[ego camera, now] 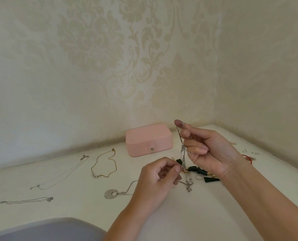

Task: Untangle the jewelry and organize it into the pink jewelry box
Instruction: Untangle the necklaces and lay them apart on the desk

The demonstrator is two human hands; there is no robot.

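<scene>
The pink jewelry box (149, 140) stands closed against the back wall, its snap flap facing me. In front of it, my right hand (205, 150) is raised and pinches the top of a tangled bunch of silver chains (183, 153) that hangs down. My left hand (158, 180) pinches the lower end of the same tangle near its gold bits. Dark green tassel earrings (202, 173) and a silver swan pendant (190, 184) lie under the tangle on the white tabletop (188, 214).
Laid out at left are a gold necklace (103, 164), two thin silver chains (61, 174) (23, 200) and a silver disc pendant necklace (111, 193). A red cord bracelet (248, 158) and small studs (250, 152) lie at right. Wallpapered walls form a corner. A grey object (45, 230) sits at bottom left.
</scene>
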